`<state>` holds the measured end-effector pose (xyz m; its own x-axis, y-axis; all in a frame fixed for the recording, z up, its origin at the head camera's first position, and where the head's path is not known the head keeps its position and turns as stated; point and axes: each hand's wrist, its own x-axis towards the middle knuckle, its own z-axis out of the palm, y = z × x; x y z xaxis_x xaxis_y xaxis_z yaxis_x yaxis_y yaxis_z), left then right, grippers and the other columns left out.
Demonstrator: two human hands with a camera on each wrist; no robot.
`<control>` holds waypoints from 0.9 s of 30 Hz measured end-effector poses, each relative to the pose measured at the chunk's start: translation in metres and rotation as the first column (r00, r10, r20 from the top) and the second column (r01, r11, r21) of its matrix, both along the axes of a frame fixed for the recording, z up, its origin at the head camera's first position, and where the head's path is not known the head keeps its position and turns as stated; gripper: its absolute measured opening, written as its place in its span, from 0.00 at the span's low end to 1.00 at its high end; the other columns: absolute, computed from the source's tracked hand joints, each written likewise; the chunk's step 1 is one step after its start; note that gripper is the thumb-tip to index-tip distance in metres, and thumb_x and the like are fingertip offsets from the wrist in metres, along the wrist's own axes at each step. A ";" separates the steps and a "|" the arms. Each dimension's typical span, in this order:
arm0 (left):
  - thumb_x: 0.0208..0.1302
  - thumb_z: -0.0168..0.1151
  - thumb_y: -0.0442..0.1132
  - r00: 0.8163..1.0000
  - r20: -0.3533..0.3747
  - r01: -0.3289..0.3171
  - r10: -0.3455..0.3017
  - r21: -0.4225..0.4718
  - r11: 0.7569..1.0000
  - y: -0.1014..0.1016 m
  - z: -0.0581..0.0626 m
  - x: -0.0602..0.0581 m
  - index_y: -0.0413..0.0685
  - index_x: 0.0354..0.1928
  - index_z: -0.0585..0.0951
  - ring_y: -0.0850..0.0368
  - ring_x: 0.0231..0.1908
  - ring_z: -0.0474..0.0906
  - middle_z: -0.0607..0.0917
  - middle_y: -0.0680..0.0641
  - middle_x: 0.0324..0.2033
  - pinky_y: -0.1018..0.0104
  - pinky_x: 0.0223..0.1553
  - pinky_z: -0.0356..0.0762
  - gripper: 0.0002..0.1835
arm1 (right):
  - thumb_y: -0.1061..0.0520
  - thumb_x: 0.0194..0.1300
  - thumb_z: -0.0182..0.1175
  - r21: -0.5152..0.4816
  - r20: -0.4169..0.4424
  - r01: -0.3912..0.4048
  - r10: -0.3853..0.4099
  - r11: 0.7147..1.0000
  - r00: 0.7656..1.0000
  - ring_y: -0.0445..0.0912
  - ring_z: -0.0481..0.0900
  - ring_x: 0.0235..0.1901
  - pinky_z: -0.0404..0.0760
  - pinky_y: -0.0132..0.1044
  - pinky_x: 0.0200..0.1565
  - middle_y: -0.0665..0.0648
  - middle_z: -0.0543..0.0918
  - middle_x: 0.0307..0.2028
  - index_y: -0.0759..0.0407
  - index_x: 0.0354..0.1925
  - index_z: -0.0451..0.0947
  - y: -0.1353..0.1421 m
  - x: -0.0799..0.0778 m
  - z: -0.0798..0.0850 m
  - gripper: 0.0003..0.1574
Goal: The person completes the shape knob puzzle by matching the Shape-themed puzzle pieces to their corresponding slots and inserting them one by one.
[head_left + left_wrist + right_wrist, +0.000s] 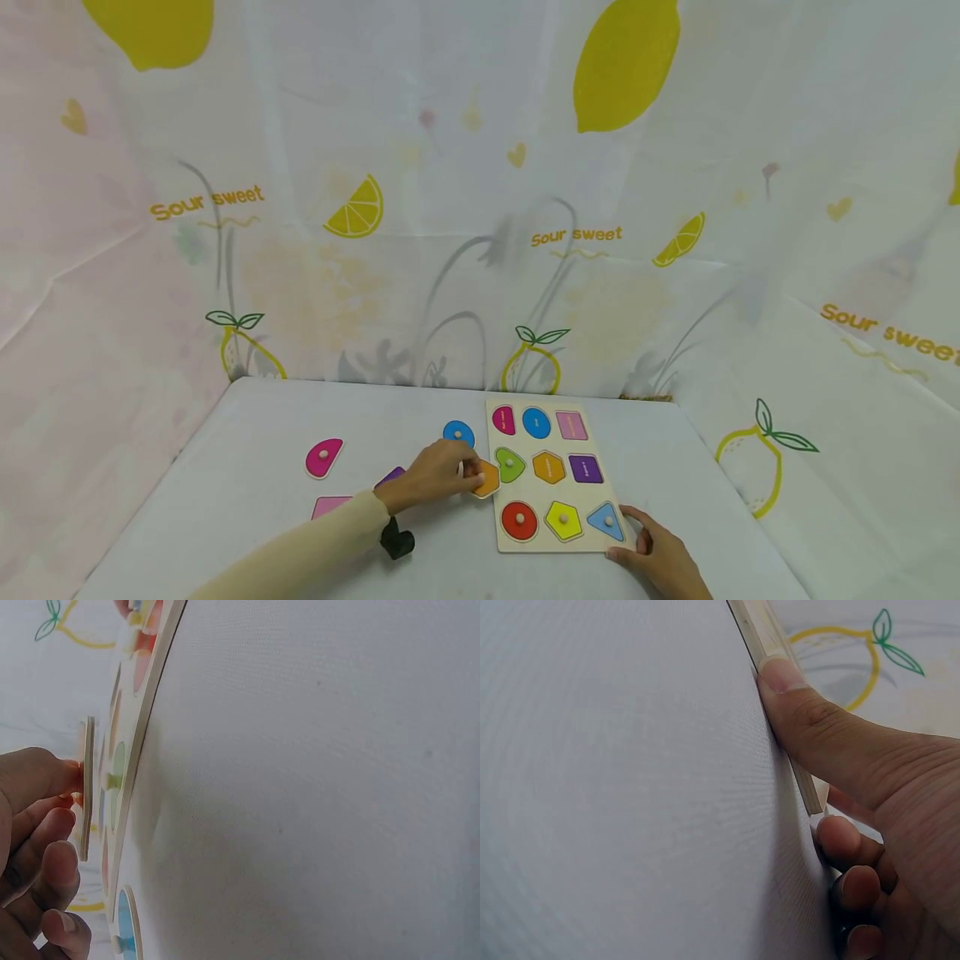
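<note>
While one orange hexagon piece [489,480] is pinched by the left hand [435,475], with thumb and fingers closed on it, the board [534,492] is gripped at its near right corner by the right hand [663,560], the thumb being set against the near edge and the fingers being curled at the right edge. Nine shapes, in three rows of three, are counted on the board. Four are knobbed pieces: one green heart [509,467], one red circle [517,530], one yellow pentagon [564,531] and one light blue triangle [604,531]. The other five are printed shapes [537,423]. On the table [652,450] four loose pieces are seen: one magenta half circle [324,459], one blue disc [453,431], one purple piece [389,477] and one pink piece [328,506], the last two being partly hidden by the left arm. The hexagon piece is held raised at the board's left edge, just beside the heart; a narrow gap between piece and board is shown from the left wrist. Open table is found on the right of the board, and also between the half circle and the table's left edge. The board's far edge is placed near the printed cloth [420,275].
</note>
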<state>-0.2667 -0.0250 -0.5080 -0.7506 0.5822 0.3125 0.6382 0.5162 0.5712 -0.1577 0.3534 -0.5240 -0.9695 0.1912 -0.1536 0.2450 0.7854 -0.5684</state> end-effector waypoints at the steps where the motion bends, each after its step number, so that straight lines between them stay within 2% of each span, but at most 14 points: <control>1: 0.63 0.74 0.43 1.000 0.006 0.004 -0.004 0.004 1.000 0.002 0.000 0.000 0.51 0.33 0.87 0.69 0.26 0.70 0.77 0.64 0.23 0.73 0.26 0.72 0.05 | 0.31 0.41 0.82 0.001 -0.004 0.000 0.000 1.000 1.000 0.46 0.68 0.26 0.67 0.37 0.28 0.53 0.69 0.25 0.61 0.67 0.74 0.000 0.000 -0.001 0.62; 6: 0.64 0.73 0.43 0.999 0.034 0.005 -0.005 0.004 1.000 0.010 0.000 -0.001 0.53 0.34 0.87 0.69 0.27 0.70 0.76 0.65 0.23 0.74 0.26 0.73 0.05 | 0.31 0.41 0.81 0.002 -0.024 0.001 0.000 1.000 1.000 0.46 0.67 0.26 0.65 0.36 0.28 0.53 0.69 0.24 0.62 0.66 0.75 0.001 0.001 -0.003 0.61; 17: 0.65 0.73 0.45 1.000 0.001 -0.005 0.005 -0.010 1.000 0.027 -0.002 -0.008 0.54 0.34 0.86 0.68 0.27 0.70 0.75 0.64 0.24 0.74 0.27 0.72 0.05 | 0.30 0.41 0.81 0.015 -0.009 0.009 -0.009 1.000 1.000 0.46 0.67 0.26 0.65 0.37 0.29 0.53 0.69 0.25 0.62 0.66 0.74 0.000 0.001 -0.002 0.63; 27: 0.64 0.73 0.43 1.000 -0.024 -0.005 0.004 -0.023 1.000 0.047 0.003 -0.012 0.53 0.33 0.86 0.68 0.28 0.70 0.76 0.63 0.23 0.75 0.31 0.73 0.05 | 0.31 0.41 0.81 0.005 -0.003 0.017 -0.017 1.000 1.000 0.46 0.67 0.26 0.66 0.38 0.29 0.53 0.70 0.26 0.61 0.67 0.74 0.000 0.000 -0.002 0.62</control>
<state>-0.2786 0.0223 -0.5052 -0.7457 0.5861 0.3168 0.6490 0.5317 0.5441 -0.1580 0.3530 -0.5259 -0.9664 0.2085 -0.1501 0.2569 0.7837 -0.5655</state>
